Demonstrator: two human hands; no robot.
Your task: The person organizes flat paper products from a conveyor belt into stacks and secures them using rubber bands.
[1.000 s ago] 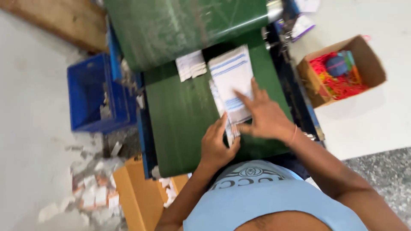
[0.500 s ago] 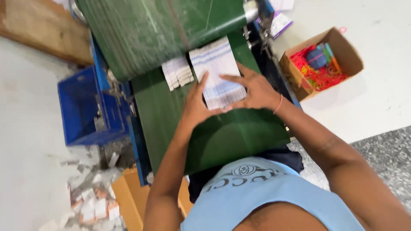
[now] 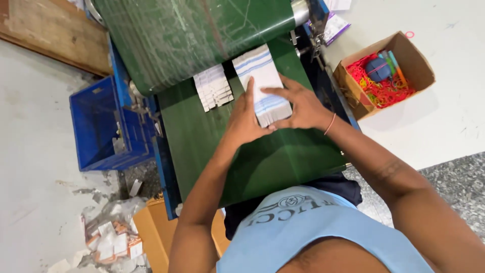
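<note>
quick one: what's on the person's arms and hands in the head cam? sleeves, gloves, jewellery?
Both arms are bare from shoulder to fingers: no sleeves, no gloves. The top is a light blue sleeveless shirt with a dark printed design on the chest. The right hand has a thin pinkish-orange band round the wrist. The left hand and its wrist carry nothing. A faint dark marking shows on the right forearm.

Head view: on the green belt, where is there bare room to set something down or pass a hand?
Bare belt lies between the hands and the person's body, and along the left edge beside the blue crate. It is crowded upbelt: the left hand and right hand press the striped stack, with a smaller white stack beside it.
</note>
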